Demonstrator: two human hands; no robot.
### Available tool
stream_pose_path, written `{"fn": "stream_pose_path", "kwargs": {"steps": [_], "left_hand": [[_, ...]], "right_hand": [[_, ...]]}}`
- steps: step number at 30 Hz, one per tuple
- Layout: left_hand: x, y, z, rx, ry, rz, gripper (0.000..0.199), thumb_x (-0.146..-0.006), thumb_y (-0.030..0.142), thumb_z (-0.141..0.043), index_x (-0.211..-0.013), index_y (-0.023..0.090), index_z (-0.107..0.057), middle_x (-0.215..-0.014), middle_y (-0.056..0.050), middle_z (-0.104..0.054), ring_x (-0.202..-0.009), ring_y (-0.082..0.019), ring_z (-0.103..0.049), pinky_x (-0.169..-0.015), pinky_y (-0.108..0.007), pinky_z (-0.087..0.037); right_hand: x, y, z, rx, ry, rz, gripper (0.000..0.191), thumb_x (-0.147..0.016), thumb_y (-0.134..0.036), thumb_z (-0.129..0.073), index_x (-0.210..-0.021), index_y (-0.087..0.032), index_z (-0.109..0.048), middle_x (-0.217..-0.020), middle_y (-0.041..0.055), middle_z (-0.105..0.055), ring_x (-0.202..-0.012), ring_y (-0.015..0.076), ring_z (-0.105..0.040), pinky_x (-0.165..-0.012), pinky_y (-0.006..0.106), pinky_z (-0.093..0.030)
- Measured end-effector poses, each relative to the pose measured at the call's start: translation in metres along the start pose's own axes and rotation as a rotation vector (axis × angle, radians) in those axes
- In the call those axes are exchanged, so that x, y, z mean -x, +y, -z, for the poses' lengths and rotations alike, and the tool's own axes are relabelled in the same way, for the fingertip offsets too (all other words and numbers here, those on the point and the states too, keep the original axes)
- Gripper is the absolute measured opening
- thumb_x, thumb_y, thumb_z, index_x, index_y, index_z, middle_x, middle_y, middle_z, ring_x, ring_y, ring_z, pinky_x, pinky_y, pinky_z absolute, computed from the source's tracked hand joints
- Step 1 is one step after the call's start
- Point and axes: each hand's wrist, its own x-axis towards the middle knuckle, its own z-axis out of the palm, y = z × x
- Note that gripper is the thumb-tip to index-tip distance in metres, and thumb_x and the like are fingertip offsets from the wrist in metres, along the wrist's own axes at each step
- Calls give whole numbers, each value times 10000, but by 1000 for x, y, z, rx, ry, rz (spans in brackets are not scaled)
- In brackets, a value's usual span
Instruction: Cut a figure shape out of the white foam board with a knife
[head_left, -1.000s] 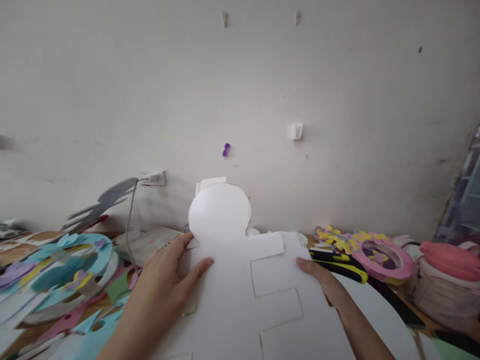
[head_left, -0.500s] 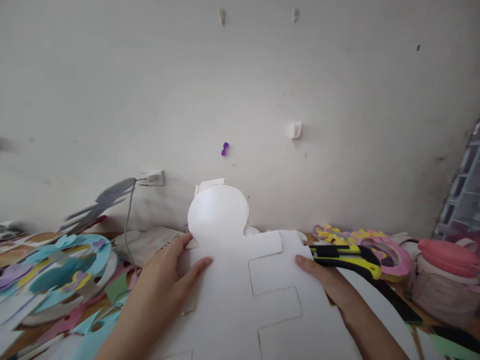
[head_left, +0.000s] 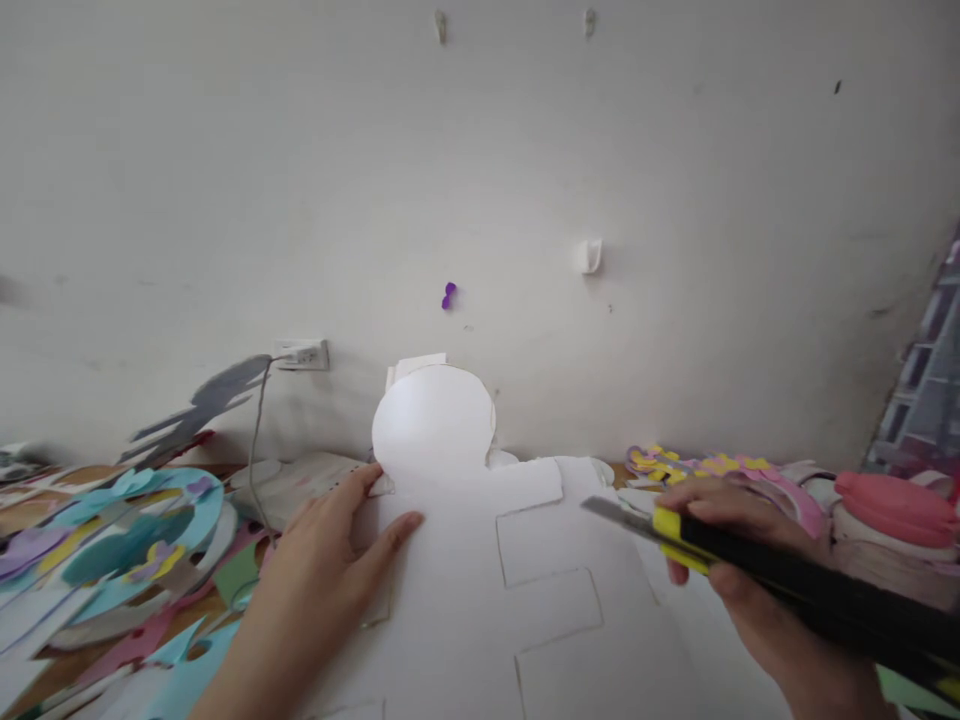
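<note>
A large white sheet (head_left: pixel 450 560), cut in a rounded knob at its top and marked with pencil lines in stepped shapes, fills the middle. My left hand (head_left: pixel 330 570) grips its left edge near the narrow neck, thumb on top and fingers partly hidden at the edge. My right hand (head_left: pixel 787 650) is closed around a black and yellow utility knife (head_left: pixel 817 585). The blade (head_left: pixel 619 512) is out and points left over the sheet's upper right part. Whether the blade touches the sheet I cannot tell.
Cut craft foam pieces (head_left: pixel 127 550) in several colours pile up at left. A grey cord (head_left: pixel 260 430) hangs from a wall socket (head_left: pixel 302 354). At right are a pink foam ring with flowers (head_left: pixel 802 500) and a pink-lidded container (head_left: pixel 896 508). The wall (head_left: pixel 525 150) stands behind.
My right hand has left the sheet's right edge and now holds the utility knife, which was beside that hand before. The blade now points over the sheet. My left hand stays put.
</note>
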Motion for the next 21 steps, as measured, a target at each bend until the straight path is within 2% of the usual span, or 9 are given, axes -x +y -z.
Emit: {"fn": "stream_pose_path", "kwargs": {"steps": [2, 5, 8, 11, 21], "left_hand": [[0, 0, 2, 1, -28, 28, 648, -828, 669, -504, -1268, 198, -569, -1207, -139, -699, -1119, -374, -624, -928, -547, -491], [0, 0, 1, -12, -22, 19, 639, -840, 669, -492, -1274, 205, -565, -1198, -138, -701, -1118, -378, -624, -915, -541, -498], [2, 0, 0, -14, 7, -18, 611, -846, 668, -488, -1257, 224, -575, -1197, -126, -702, -1129, -365, -624, -930, -514, -498], [2, 1, -2, -29, 21, -7, 603, -855, 647, -483, -1260, 210, -578, -1175, -135, -707, -1116, -368, -626, -927, -525, -497], [2, -1, -4, -38, 27, -29, 594, -858, 649, -485, -1240, 205, -578, -1184, -126, -705, -1118, -367, -629, -924, -528, -498]], "right_hand": [[-2, -4, 2, -37, -53, -13, 249, -835, -375, -752, -1065, -371, -658, -1027, 3, -735, -707, 149, -663, -524, 207, -529], [-5, -6, 5, -11, -109, -18, 175, -829, -311, -761, -974, -344, -669, -970, -13, -754, -542, 102, -603, -477, 183, -517], [-7, -5, 10, 31, -150, -29, 154, -825, -300, -759, -951, -343, -682, -939, -9, -764, -680, 138, -686, -517, 174, -540], [-10, -5, 15, 89, -222, -72, 156, -804, -307, -779, -930, -342, -694, -928, -5, -768, -836, 175, -719, -682, 218, -589], [-12, -1, 22, 142, -299, -110, 145, -803, -345, -773, -918, -316, -689, -915, 1, -755, -835, 181, -709, -712, 234, -585]]}}
